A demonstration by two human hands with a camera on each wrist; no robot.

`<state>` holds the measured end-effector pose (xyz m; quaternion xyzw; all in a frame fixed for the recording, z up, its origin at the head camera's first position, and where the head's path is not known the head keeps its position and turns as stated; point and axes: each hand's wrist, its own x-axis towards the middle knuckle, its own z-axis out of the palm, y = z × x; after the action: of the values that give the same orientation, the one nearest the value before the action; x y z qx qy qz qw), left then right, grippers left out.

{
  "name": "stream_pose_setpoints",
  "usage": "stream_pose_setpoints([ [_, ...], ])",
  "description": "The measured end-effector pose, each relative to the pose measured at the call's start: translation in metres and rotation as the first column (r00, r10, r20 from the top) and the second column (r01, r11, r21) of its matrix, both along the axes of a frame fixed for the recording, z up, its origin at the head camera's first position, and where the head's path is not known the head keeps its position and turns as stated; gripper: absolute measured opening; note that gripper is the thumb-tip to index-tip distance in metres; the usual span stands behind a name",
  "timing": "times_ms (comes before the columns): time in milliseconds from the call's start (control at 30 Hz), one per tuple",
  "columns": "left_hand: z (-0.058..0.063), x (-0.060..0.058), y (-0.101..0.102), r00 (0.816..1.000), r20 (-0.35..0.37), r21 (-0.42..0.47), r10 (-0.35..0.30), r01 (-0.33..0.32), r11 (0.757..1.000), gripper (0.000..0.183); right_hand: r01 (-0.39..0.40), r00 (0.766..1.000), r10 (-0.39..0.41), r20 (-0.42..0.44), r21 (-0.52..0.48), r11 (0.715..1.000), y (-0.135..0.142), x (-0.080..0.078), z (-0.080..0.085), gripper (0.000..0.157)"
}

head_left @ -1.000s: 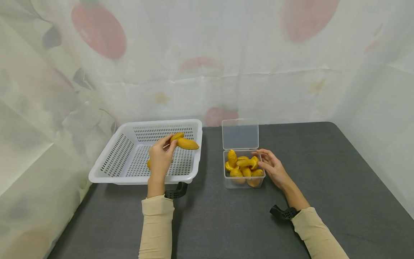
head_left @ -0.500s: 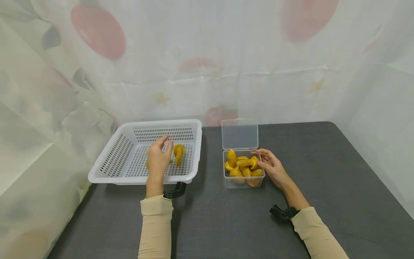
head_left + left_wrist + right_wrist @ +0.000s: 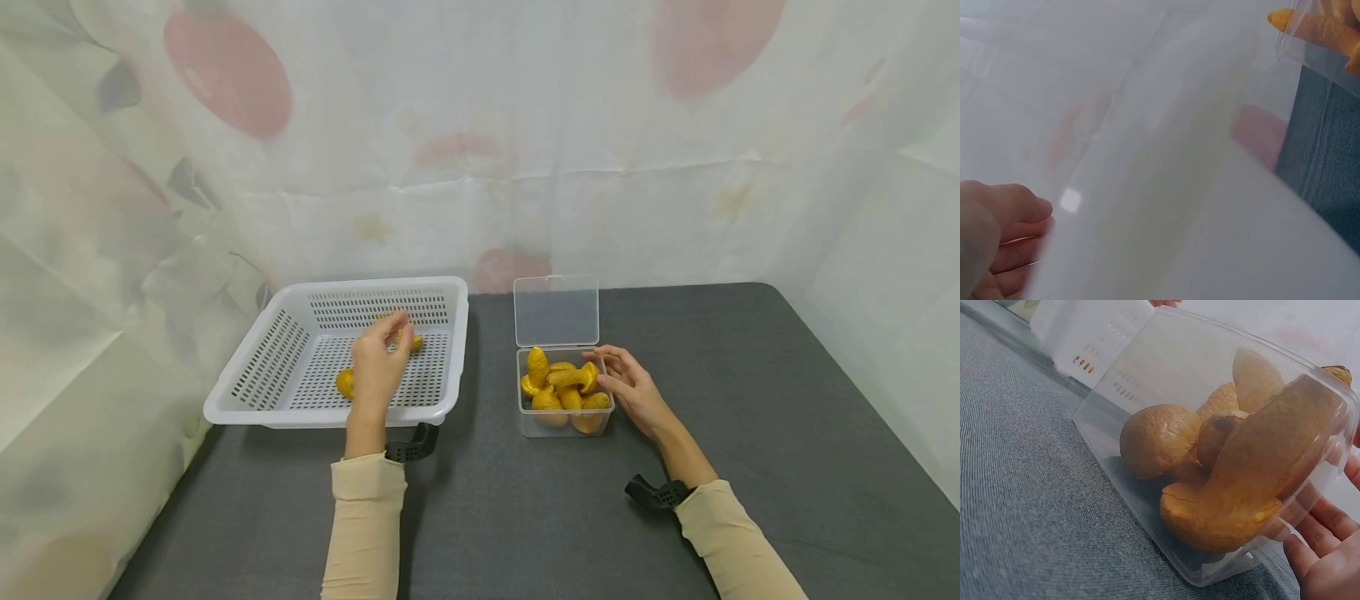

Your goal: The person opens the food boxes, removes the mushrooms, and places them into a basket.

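In the head view my left hand (image 3: 381,354) is over the white basket (image 3: 247,400), its thumb and index finger pinching a yellow mushroom (image 3: 417,342), mostly hidden behind the fingers. Another yellow piece (image 3: 345,383) lies on the basket floor beside the hand. The left wrist view has this hand (image 3: 1007,231) at the left edge, partly behind the pale basket wall. My right hand (image 3: 633,390) holds the right back corner of a clear plastic box (image 3: 528,425) with fingers and thumb. Several yellow mushrooms (image 3: 1222,512) are piled inside, one cap up to the rim.
The box's transparent lid (image 3: 557,312) stands open at the back. Basket and box rest side by side on a dark grey tabletop (image 3: 510,517), with a gap between them. A pale printed curtain (image 3: 480,200) hangs directly behind the table, and more covering runs along both sides.
My left hand let go of the mushroom into the basket about half a second ago, fingers spread. Now it has moved slightly right and the fingers have closed on the mushroom. The right hand stays put.
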<state>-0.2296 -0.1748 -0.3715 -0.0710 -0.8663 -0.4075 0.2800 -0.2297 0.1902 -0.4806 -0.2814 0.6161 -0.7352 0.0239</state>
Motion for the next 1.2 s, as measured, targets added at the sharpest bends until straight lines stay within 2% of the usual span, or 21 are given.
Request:
stream_pose_setpoints([
  [433, 0.001, 0.002, 0.018, 0.992, 0.029, 0.033, -0.121, 0.121, 0.992, 0.028, 0.016, 1.000, -0.016, 0.012, 0.012, 1.000, 0.000, 0.001, 0.000, 0.038],
  [967, -0.003, 0.005, 0.046, 0.973, -0.075, -0.103, -0.219, 0.211, 0.972, 0.024, 0.006, 1.000, -0.006, 0.005, -0.006, 1.000, -0.001, 0.002, 0.003, 0.038],
  [1200, -0.001, 0.007, 0.055, 0.968, -0.062, -0.121, -0.245, 0.236, 0.964, 0.024, 0.015, 1.000, -0.015, 0.004, 0.008, 1.000, -0.001, 0.002, 0.003, 0.039],
])
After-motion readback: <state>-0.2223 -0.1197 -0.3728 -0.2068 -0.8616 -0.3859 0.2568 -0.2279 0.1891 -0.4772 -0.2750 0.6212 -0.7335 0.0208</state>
